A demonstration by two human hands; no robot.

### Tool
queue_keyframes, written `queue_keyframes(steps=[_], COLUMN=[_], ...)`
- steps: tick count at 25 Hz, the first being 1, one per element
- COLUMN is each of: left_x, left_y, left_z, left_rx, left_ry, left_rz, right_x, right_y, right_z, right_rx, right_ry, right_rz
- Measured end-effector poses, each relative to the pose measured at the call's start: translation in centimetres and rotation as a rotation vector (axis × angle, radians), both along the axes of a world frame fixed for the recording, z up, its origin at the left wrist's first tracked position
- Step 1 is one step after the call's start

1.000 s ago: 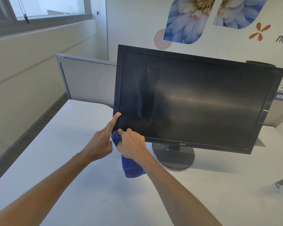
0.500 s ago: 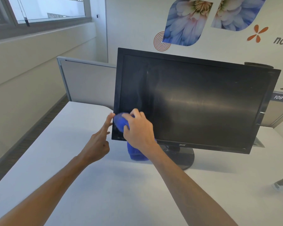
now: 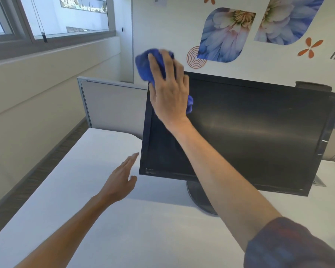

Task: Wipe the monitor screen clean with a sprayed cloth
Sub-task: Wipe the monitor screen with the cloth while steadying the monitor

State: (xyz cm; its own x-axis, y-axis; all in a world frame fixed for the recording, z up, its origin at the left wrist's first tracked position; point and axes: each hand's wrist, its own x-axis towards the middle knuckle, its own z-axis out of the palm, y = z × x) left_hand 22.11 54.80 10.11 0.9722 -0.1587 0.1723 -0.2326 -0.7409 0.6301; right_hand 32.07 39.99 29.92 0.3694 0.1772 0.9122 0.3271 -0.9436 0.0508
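Blue cloth (image 3: pixel 143 64) — blurred, half hidden under right hand (image 3: pixel 168 93) fingers gripping it; left hand (image 3: pixel 120 182) fingers straight.

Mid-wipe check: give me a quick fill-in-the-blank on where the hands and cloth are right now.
1. The right hand presses a ____ cloth at the monitor.
2. The cloth sits at the monitor's top ____ corner.
3. The left hand has ____ fingers and holds nothing.
4. The monitor stands on a ____ desk.

Missing words: blue; left; straight; white
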Motion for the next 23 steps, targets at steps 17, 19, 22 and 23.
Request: queue_keyframes(steps=[17, 19, 22, 23], left_x=[-0.5, -0.2, 0.1, 0.1], left_y=[-0.3, 0.0, 0.5, 0.4], left_z=[0.5, 0.3, 0.5, 0.7], left_rx=[0.0, 0.09, 0.059, 0.038], left_ry=[0.1, 0.018, -0.163, -0.22], left_rz=[-0.009, 0.094, 0.291, 0.322], right_x=[-2.1, -3.6, -5.9, -6.6], right_y=[-0.8, -0.7, -0.7, -0.8], right_z=[-9.4, -11.8, -15.9, -17.2], right_rx=[-0.367, -0.378, -0.43, -0.443], right_ry=[0.407, 0.424, 0.473, 0.499], right_rz=[0.029, 0.036, 0.05, 0.063])
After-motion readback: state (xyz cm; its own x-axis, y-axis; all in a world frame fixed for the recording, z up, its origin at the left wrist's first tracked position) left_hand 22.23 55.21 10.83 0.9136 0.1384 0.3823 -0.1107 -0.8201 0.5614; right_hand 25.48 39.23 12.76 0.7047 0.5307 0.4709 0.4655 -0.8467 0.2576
